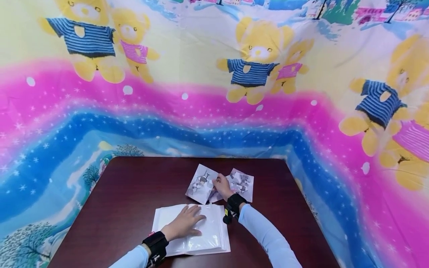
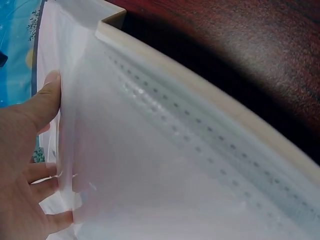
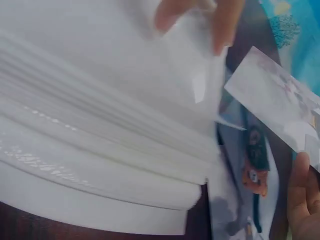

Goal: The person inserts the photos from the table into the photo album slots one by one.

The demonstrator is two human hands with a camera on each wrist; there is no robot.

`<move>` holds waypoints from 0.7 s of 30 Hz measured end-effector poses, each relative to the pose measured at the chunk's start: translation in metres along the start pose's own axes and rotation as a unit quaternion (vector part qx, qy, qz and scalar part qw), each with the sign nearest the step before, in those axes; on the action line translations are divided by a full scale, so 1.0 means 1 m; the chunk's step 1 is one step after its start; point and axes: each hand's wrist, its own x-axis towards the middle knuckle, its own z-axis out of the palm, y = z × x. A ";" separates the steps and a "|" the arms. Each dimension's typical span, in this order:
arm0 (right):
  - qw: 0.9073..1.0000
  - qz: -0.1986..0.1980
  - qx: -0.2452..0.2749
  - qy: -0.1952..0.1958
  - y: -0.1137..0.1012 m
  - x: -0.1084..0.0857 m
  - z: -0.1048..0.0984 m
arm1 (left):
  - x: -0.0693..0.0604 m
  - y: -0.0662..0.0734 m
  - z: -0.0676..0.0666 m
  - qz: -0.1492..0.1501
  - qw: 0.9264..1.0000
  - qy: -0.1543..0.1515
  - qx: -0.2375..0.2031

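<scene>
Resting a spread, unclenched left hand (image 1: 185,223) on the open white album of clear plastic sleeves (image 1: 211,238), pinches a pale rectangular printed card (image 1: 200,186) in the right hand (image 1: 222,187), just beyond the album's far edge.

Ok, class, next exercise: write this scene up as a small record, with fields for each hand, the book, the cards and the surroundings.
Left hand: left hand rests on the book, fingers spread
Right hand: right hand appears to pinch the leftmost card at its edge
Book: white book, open, with glossy clear sleeves
Other cards: right-hand card and middle card, the middle one partly hidden
Surface: dark reddish-brown table
Backdrop: cloth printed with yellow bears
</scene>
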 end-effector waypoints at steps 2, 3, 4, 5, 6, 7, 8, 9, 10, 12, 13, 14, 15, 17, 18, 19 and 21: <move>1.000 0.001 -0.017 0.003 0.008 0.001 0.000 | -0.001 0.000 0.001 0.011 1.000 0.017 0.002; 1.000 0.000 -0.021 0.001 0.010 0.001 -0.001 | -0.001 -0.001 0.001 0.013 1.000 0.021 -0.001; 1.000 -0.003 -0.023 -0.001 0.012 0.001 -0.002 | -0.001 -0.001 0.001 0.013 1.000 0.021 -0.003; 1.000 -0.005 -0.027 -0.003 0.012 0.001 -0.003 | -0.001 -0.001 0.000 0.012 1.000 0.019 -0.006; 1.000 -0.007 -0.029 -0.006 0.013 0.001 -0.005 | -0.001 -0.001 0.000 0.008 1.000 0.015 -0.007; 0.999 -0.010 -0.030 -0.010 0.014 0.000 -0.007 | -0.001 -0.001 -0.001 0.003 1.000 0.007 -0.007; 0.999 -0.011 -0.031 -0.013 0.015 0.000 -0.009 | -0.001 -0.001 -0.001 -0.002 1.000 0.000 -0.009; 0.999 -0.009 -0.035 -0.015 0.015 0.000 -0.012 | -0.001 -0.001 -0.003 -0.010 1.000 -0.012 -0.013; 0.999 -0.007 -0.037 -0.017 0.016 -0.001 -0.014 | -0.001 -0.001 -0.003 -0.016 1.000 -0.020 -0.010; 0.999 0.000 -0.029 -0.018 0.019 -0.001 -0.018 | -0.001 -0.002 -0.004 -0.023 0.999 -0.033 -0.005; 0.999 0.004 -0.028 -0.016 0.020 -0.001 -0.019 | -0.001 -0.002 -0.004 -0.025 0.999 -0.037 -0.003; 1.000 0.006 -0.027 -0.013 0.021 -0.002 -0.021 | 0.000 -0.002 -0.004 -0.025 0.999 -0.037 -0.004; 1.000 0.003 -0.027 -0.011 0.022 -0.002 -0.022 | 0.000 -0.002 -0.003 -0.026 0.999 -0.039 -0.003; 1.000 -0.008 -0.025 -0.008 0.024 -0.003 -0.024 | 0.000 -0.003 -0.002 -0.024 0.999 -0.038 -0.006; 0.999 -0.018 -0.027 -0.008 0.025 -0.003 -0.025 | 0.000 -0.003 -0.001 -0.023 0.999 -0.036 -0.007; 0.999 -0.027 -0.032 -0.013 0.026 -0.003 -0.025 | -0.001 -0.002 -0.001 -0.021 0.999 -0.033 -0.008; 0.997 -0.048 -0.049 -0.028 0.026 -0.003 -0.026 | -0.001 -0.002 -0.001 -0.021 0.999 -0.032 -0.013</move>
